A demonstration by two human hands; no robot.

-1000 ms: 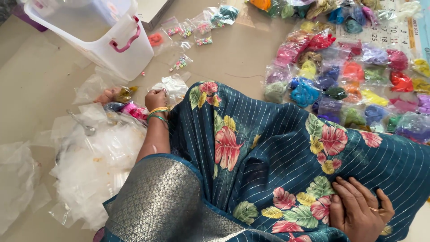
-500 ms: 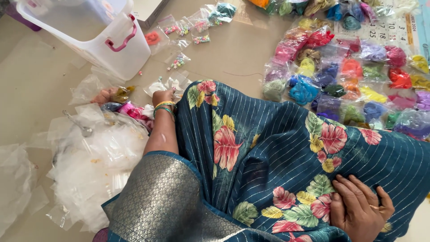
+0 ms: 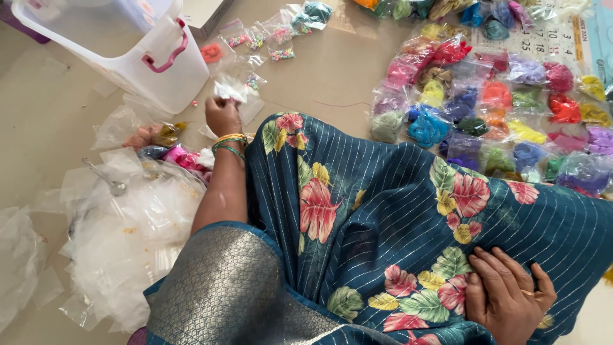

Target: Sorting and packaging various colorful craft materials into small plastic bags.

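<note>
Right hand (image 3: pixel 507 295) flat on the sari (image 3: pixel 396 217), fingers spread, holding nothing. Left hand (image 3: pixel 223 115) out ahead, fingers pinching a small clear bag (image 3: pixel 228 89). Just beyond the fingertips, white bin (image 3: pixel 121 57); farther right, thread packets (image 3: pixel 498 108).

A white plastic tub (image 3: pixel 147 76) with a pink latch (image 3: pixel 167 56) stood at the far left on the floor. Near it lay a heap of empty clear bags (image 3: pixel 128 236). To the far right, rows of bagged coloured thread (image 3: pixel 498 96) were spread out — pink, blue, green, yellow — partly over a printed calendar sheet (image 3: pixel 549 38).
</note>
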